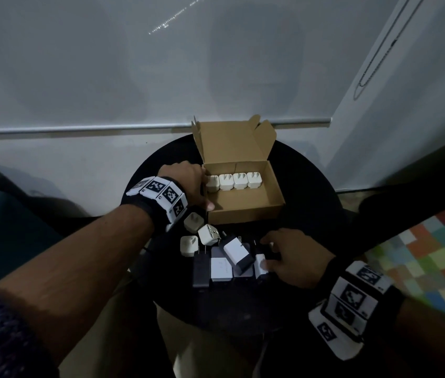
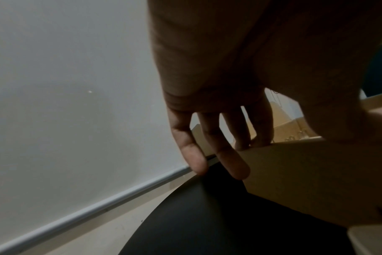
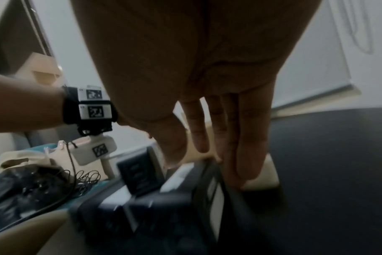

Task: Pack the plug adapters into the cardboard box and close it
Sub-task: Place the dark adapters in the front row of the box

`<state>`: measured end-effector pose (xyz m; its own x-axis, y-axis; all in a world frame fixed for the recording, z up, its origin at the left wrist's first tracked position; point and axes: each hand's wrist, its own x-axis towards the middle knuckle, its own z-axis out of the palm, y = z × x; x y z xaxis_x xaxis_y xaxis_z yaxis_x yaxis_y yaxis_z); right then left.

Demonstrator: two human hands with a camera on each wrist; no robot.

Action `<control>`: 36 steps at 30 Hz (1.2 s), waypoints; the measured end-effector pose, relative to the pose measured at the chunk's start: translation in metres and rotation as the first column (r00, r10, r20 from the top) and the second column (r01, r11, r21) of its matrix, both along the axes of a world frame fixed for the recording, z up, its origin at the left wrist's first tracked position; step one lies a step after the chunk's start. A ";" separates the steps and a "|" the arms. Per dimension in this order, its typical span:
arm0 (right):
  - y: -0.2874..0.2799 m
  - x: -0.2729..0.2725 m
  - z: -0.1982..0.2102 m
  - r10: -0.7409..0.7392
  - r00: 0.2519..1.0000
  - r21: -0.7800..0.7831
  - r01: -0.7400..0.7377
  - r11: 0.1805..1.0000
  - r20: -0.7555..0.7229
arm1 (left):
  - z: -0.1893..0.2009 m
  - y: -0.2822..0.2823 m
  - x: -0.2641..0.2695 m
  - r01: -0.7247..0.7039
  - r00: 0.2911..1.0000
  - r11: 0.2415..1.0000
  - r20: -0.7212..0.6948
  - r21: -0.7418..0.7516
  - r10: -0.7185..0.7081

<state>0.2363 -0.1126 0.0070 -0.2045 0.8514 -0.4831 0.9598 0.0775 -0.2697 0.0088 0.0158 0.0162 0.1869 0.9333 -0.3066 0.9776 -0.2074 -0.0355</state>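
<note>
An open cardboard box point(image 1: 245, 211) stands on a round black table point(image 1: 311, 186) with its lid raised at the back. A row of white plug adapters point(image 1: 240, 181) stands along the box's far wall. My left hand point(image 1: 206, 190) straddles the box's left wall point(image 2: 294, 172), fingers nearly straight: two fingers point(image 2: 240, 172) outside it, two reaching inside by the leftmost adapter. Several loose adapters lie in front of the box: small white ones point(image 1: 209, 234) and larger white-and-grey ones point(image 1: 236, 253). My right hand point(image 1: 266, 252) rests on this pile, straight fingers point(image 3: 246, 155) touching a dark adapter point(image 3: 207, 186).
A white wall with a metal rail point(image 1: 79, 129) runs just behind the table. The floor at the right has a mat of coloured squares point(image 1: 433, 255). Left of the table, the right wrist view shows tangled cables point(image 3: 85, 179) and dark gear on a teal surface.
</note>
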 end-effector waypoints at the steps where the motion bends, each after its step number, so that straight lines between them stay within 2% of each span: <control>1: -0.004 -0.001 -0.003 -0.001 1.000 -0.022 0.001 1.000 -0.008 | 0.000 0.000 0.001 -0.001 1.000 1.000 0.000 0.003 0.001; 10: -0.024 -0.014 -0.012 -0.110 0.992 -0.043 0.108 0.993 -0.054 | -0.003 0.002 -0.001 -0.017 1.000 1.000 0.005 -0.009 0.017; 14: -0.022 -0.007 0.009 -0.089 0.996 -0.057 0.087 0.995 -0.023 | -0.003 0.002 -0.005 -0.030 0.999 0.999 0.023 -0.026 0.031; 16: -0.014 -0.003 0.036 -0.086 0.995 0.005 0.086 0.996 -0.050 | -0.003 0.002 -0.006 -0.043 0.999 0.999 0.028 -0.032 0.044; 20: 0.029 -0.009 0.082 -0.051 0.986 0.306 0.098 0.947 -0.157 | 0.000 0.001 -0.002 -0.049 0.998 0.998 0.029 -0.032 0.050; 22: 0.058 -0.024 0.090 -0.024 0.974 0.386 0.111 0.916 -0.223 | 0.002 0.001 -0.001 -0.053 0.998 0.998 0.037 -0.034 0.055; 24: 0.086 -0.041 0.082 -0.012 0.977 0.407 0.100 0.908 -0.214 | 0.003 0.000 -0.001 -0.058 0.997 0.997 0.043 -0.044 0.059; 27: 0.115 -0.068 0.055 0.036 0.984 0.343 0.026 0.939 -0.173 | 0.003 -0.001 -0.003 -0.063 0.996 0.997 0.054 -0.047 0.065; 29: 0.125 -0.079 0.040 0.065 0.997 0.268 -0.053 0.962 -0.038 | 0.004 -0.002 -0.004 -0.057 0.996 0.998 0.063 -0.035 0.059; 32: 0.129 -0.087 0.031 0.141 0.977 0.153 -0.166 0.974 0.159 | 0.004 -0.003 -0.003 -0.045 0.996 0.998 0.076 -0.031 0.048; 36: 0.135 -0.088 0.021 0.115 0.980 0.069 -0.128 0.989 0.162 | 0.005 -0.002 -0.002 -0.052 0.995 0.998 0.078 -0.032 0.055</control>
